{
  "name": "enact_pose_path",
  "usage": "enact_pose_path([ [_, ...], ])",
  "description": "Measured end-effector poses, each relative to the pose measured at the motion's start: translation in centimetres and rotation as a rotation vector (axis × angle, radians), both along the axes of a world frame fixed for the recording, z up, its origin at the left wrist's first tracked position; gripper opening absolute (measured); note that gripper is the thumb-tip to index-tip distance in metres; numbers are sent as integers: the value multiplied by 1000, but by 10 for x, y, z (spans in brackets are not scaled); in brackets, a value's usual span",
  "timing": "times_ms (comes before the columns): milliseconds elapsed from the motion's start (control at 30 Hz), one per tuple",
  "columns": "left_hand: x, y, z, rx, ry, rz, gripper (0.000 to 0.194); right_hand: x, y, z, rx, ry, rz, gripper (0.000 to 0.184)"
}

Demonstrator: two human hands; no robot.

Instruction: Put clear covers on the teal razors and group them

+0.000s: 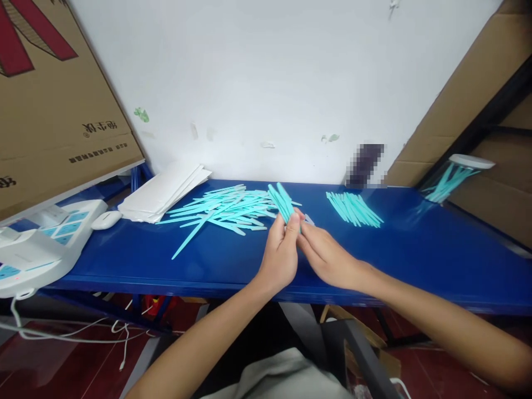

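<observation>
Above the front middle of the blue table, my left hand (281, 252) is closed round a small bundle of thin turquoise sticks (281, 200), which tilts up and to the left. My right hand (326, 252) meets it from the right, its fingers closed against the lower part of the bundle, which the hands partly hide. Just left of the hands lies a loose, crisscrossed pile of similar turquoise sticks (226, 208). To the right, more sticks (353, 209) lie side by side in a neat slanted row. Something small and pale (308, 220) shows behind my right hand.
White flat packets (162, 191) are stacked at the back left, beside a small white case (106, 220) and a white device (75, 233). A clear tub with a white lid (471, 161) holds sticks at the back right. A large cardboard box (58, 111) rises at left.
</observation>
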State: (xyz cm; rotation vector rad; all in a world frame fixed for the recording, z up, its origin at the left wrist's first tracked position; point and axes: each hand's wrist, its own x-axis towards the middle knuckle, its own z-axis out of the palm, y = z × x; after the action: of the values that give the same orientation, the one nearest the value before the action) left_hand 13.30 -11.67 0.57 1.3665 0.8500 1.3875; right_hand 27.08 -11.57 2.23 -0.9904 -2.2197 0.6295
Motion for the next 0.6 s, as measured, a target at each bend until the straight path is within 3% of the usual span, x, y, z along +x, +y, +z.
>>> enact_pose_path([
  [100,-11,1,4,-3,202,-64,41,27,15,4,-215,30,-22,43],
  [167,-35,1,8,-2,430,-46,48,54,31,6,-335,-5,-107,48],
  [233,-69,0,13,141,687,89,44,87,47,8,-271,-156,-247,50],
  [333,-127,0,18,296,1131,328,43,136,68,9,-17,-588,-567,39],
  [400,-161,1,19,248,1416,472,47,161,76,8,-16,-860,-724,34],
  [467,-188,1,18,178,1613,530,52,177,79,5,-51,-959,-807,33],
  [600,-212,-2,16,-65,1703,550,61,181,84,-3,-60,-956,-868,34],
])
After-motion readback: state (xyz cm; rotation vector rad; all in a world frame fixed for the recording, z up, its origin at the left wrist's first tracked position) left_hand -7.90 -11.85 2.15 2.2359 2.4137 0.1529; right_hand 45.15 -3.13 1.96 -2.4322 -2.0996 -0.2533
